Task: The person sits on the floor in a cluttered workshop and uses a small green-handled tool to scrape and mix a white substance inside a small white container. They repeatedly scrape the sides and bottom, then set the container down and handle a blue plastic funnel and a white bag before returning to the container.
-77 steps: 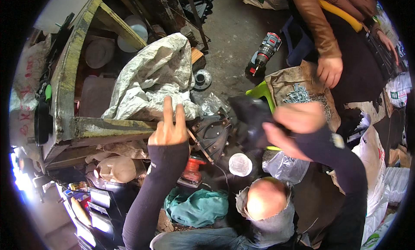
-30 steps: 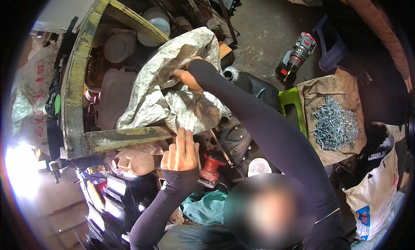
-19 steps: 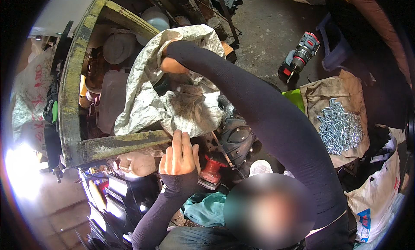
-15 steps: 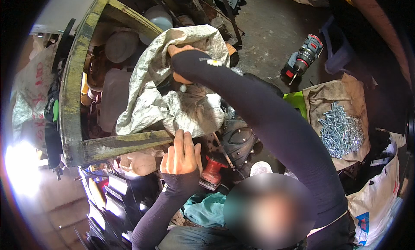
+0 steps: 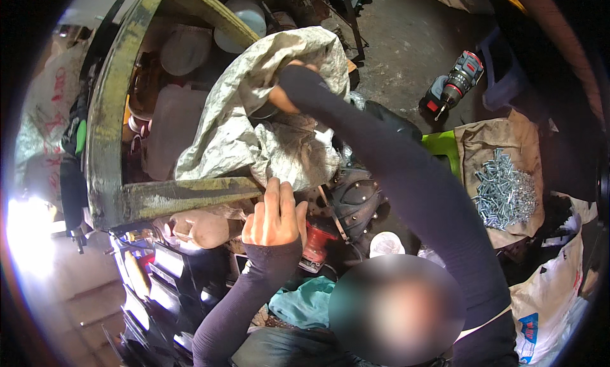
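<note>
A crumpled off-white woven sack (image 5: 222, 135) gapes in front of me, its rim folded back over the yellow-black frame (image 5: 190, 195). My right hand (image 5: 283, 101) reaches down into the mouth of the sack; its fingers are hidden inside, so I cannot tell what they touch. At the sack's near edge, my left hand (image 5: 273, 218) lies with its fingers stretched out and their tips against the cloth. Beside that hand stands a red and black power tool (image 5: 319, 240), partly covered.
A cordless drill (image 5: 452, 86) lies on the floor at the far right. Nearer, many bolts (image 5: 499, 189) are heaped on a brown cloth (image 5: 473, 145). Plastic containers (image 5: 184, 49) crowd inside the frame. A teal cloth (image 5: 305, 303) and a white cup (image 5: 386, 244) lie close to me.
My right hand has shifted slightly right and sits deeper in the sack. A small pale round-ended thing below it no longer shows. My left hand stays at the sack's near edge.
</note>
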